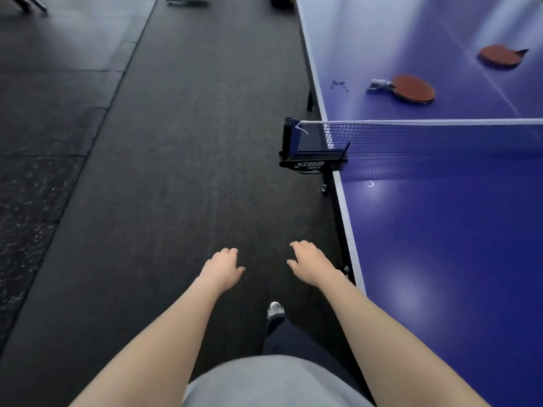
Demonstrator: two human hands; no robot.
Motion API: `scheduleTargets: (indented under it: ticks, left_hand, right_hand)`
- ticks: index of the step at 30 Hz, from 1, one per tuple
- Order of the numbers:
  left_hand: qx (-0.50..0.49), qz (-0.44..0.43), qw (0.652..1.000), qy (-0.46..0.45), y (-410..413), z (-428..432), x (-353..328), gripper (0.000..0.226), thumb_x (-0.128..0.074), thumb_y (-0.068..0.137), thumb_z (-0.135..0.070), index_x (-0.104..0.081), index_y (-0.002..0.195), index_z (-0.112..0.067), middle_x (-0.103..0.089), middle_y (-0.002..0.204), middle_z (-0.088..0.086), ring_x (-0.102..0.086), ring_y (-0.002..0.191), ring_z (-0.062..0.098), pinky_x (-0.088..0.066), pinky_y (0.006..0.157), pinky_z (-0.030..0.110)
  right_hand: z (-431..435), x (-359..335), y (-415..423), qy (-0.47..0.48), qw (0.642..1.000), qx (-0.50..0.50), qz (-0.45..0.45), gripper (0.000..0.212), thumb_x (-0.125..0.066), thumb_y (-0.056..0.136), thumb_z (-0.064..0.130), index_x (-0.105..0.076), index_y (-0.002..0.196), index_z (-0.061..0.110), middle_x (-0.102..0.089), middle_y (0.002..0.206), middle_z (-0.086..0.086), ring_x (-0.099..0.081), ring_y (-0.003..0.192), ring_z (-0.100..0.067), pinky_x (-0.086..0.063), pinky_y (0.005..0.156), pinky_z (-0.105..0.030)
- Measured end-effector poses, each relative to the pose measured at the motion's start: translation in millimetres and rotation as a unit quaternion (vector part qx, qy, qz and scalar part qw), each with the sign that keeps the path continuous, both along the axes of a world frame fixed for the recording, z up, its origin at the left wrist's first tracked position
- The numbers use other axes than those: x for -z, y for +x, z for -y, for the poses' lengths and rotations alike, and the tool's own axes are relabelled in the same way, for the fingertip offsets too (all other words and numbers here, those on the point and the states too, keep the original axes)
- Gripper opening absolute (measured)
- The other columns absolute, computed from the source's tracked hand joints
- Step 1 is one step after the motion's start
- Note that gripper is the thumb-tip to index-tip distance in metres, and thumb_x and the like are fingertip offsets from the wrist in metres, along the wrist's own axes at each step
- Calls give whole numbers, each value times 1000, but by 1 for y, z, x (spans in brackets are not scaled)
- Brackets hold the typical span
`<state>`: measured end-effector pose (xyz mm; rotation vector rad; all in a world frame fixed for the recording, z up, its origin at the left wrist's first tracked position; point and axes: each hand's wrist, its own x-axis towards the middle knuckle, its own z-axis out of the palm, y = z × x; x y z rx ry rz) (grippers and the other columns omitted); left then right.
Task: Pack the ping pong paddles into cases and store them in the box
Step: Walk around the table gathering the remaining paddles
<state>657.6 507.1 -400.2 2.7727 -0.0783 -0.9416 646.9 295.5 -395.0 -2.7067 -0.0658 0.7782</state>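
Observation:
Two red ping pong paddles lie flat on the far half of the blue table [440, 230]. The nearer paddle [412, 89] has a pale wrapped handle pointing left. The farther paddle [499, 55] lies near the right edge of view with a dark handle. My left hand [223, 267] and my right hand [311, 264] hang in front of me over the dark floor, left of the table's side edge. Both have loosely curled fingers and hold nothing. No case or box is in view.
The net [411, 139] crosses the table, clamped by a black post [311, 151] that juts past the table edge ahead of my right hand. Dark rubber flooring [176, 142] stretches ahead. My shoe [275, 309] shows below. Blurred objects [186, 0] sit at the far floor end.

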Motion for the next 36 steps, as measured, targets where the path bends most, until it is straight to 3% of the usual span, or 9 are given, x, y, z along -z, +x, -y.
scheduleTargets:
  ticks: [10, 17, 26, 36]
  left_hand:
    - [-38, -16, 999, 1, 117, -17, 0, 56, -50, 96, -35, -36, 144, -10, -42, 144, 12, -41, 132, 31, -37, 107, 43]
    - [-54, -23, 998, -12, 234, -74, 12, 50, -48, 97, -34, -42, 138, -7, -43, 142, 13, -42, 131, 30, -37, 106, 42]
    - [3, 2, 999, -36, 425, -143, -4, 52, -47, 99, -34, -38, 142, -8, -42, 144, 13, -42, 131, 30, -37, 107, 43]
    - [103, -8, 995, -17, 610, -101, -4, 54, -46, 99, -34, -33, 145, -10, -39, 146, 11, -41, 132, 29, -38, 106, 42]
  right_hand:
    - [-14, 6, 131, -23, 996, -63, -52, 50, -44, 99, 30, -34, 143, 8, -42, 140, -14, -40, 128, -32, -39, 102, -42]
    - [-74, 17, 243, -25, 996, -56, -65, 50, -44, 100, 30, -34, 143, 7, -41, 142, -13, -40, 130, -30, -38, 104, -41]
    - [-140, 4, 397, 19, 997, 55, -52, 53, -43, 100, 30, -29, 147, 9, -37, 147, -12, -37, 134, -28, -35, 108, -40]
    - [-91, 9, 529, 17, 979, 196, -43, 51, -44, 100, 28, -31, 145, 7, -39, 145, -13, -37, 133, -28, -35, 108, -41]
